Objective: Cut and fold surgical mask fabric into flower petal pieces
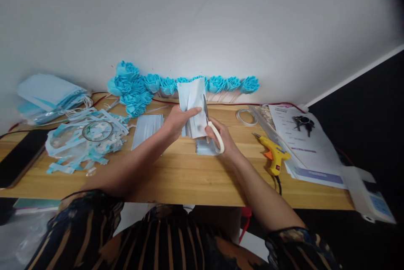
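A pale blue face mask [193,95] is held upright above the table by my left hand [179,119], its thumb lying across the front. My right hand [224,136] grips white-handled scissors [217,135], whose blades run up along the mask's right edge. Some of the right fingers are hidden behind the handles. Under my hands lies a small folded light blue piece [205,148]. To the left of it, partly behind my left forearm, rests a stack of pleated mask pieces [147,129].
Blue flowers [217,84] line the wall. On the left sit piled masks [50,93], cut scraps [110,145], a tape roll [97,131] and a phone [23,156]. A yellow glue gun [275,156], a clear ring roll [247,117], papers [303,156] and keys [303,122] occupy the right.
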Motion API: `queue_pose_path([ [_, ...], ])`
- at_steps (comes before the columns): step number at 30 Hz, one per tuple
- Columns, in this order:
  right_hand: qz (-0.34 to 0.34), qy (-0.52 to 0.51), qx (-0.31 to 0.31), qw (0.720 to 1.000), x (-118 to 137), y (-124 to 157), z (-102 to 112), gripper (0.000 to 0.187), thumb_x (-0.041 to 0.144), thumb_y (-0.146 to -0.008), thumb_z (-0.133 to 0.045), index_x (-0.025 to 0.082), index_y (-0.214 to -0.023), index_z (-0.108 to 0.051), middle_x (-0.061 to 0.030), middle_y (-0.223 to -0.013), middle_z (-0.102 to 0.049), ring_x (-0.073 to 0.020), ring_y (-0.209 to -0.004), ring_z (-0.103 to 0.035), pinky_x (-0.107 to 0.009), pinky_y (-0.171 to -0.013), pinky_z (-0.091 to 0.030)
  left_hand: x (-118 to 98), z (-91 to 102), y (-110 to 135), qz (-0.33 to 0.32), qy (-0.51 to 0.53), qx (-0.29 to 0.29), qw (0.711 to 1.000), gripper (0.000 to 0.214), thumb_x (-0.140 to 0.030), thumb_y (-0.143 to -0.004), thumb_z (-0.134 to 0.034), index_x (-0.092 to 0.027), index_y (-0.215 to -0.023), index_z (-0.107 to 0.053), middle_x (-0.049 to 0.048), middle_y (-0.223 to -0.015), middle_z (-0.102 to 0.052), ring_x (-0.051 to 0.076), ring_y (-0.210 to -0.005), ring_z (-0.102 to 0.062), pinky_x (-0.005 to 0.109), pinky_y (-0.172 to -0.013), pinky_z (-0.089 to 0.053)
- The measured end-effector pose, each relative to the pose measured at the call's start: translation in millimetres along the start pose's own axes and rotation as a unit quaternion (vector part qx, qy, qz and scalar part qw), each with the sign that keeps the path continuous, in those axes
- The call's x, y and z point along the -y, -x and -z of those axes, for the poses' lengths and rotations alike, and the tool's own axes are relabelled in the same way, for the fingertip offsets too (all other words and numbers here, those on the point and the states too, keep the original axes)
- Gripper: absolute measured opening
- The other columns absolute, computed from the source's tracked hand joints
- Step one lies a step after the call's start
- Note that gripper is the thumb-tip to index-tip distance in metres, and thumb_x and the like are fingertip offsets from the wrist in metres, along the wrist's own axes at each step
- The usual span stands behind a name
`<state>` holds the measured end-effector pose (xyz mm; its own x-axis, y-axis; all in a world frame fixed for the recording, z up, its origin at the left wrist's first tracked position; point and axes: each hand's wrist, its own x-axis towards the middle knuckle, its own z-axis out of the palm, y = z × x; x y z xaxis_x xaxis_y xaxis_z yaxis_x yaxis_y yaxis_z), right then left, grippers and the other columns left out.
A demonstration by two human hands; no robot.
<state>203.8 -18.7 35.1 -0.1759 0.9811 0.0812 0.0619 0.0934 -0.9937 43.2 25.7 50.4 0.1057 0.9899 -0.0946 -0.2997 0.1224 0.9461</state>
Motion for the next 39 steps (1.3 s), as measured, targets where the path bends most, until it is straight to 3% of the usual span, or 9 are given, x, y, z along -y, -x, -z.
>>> queue_pose_path([
  [6,0.003,0.007,0.0,1.0,-3,1,1,0.065,0.075,-0.073,-0.071,0.019,-0.106,-0.069,0.0015,-0.071,-0.057,-0.0119,-0.058,-0.051,-0.026,-0.055,-0.043,-2,-1.4,0,-0.022,0.017,0.016,0.999,0.046,-0.047,-0.064,-0.088,-0.012,-0.09,-0.073,0.0078,-0.079,-0.073,0.022,-0.071,-0.067,0.035,-0.069,-0.055],
  [12,0.007,0.003,-0.002,1.0,-9,-1,3,0.074,0.078,-0.072,-0.069,0.018,-0.115,-0.067,0.0034,-0.069,-0.054,-0.0107,-0.053,-0.05,-0.025,-0.05,-0.04,2,-3.3,-1,-0.03,0.065,-0.013,0.997,0.052,-0.041,-0.057,-0.091,-0.012,-0.096,-0.071,0.0096,-0.09,-0.076,0.026,-0.083,-0.07,0.037,-0.078,-0.056],
  [25,0.014,-0.012,-0.009,1.0,-2,2,2,0.065,0.074,-0.073,-0.072,0.018,-0.106,-0.07,0.0051,-0.061,-0.051,-0.0085,-0.048,-0.043,-0.025,-0.048,-0.036,2,-5.4,2,-0.015,0.07,-0.032,0.997,0.053,-0.038,-0.059,-0.09,-0.01,-0.099,-0.071,0.0133,-0.097,-0.076,0.031,-0.094,-0.071,0.045,-0.089,-0.056],
  [32,0.002,-0.021,-0.022,1.0,-11,-1,2,0.066,0.073,-0.073,-0.072,0.018,-0.11,-0.07,0.0058,-0.059,-0.049,-0.0089,-0.047,-0.043,-0.024,-0.045,-0.035,0,-6.2,5,-0.012,0.076,-0.031,0.997,0.052,-0.038,-0.06,-0.089,-0.009,-0.1,-0.072,0.0141,-0.098,-0.076,0.031,-0.094,-0.072,0.045,-0.088,-0.057],
  [39,-0.004,-0.03,-0.031,0.999,-14,-1,1,0.059,0.073,-0.072,-0.074,0.019,-0.097,-0.068,0.0056,-0.058,-0.048,-0.0084,-0.045,-0.043,-0.023,-0.041,-0.034,1,-6.1,4,-0.012,0.077,-0.038,0.996,0.052,-0.037,-0.06,-0.089,-0.009,-0.101,-0.072,0.0148,-0.099,-0.076,0.031,-0.094,-0.072,0.045,-0.088,-0.057],
])
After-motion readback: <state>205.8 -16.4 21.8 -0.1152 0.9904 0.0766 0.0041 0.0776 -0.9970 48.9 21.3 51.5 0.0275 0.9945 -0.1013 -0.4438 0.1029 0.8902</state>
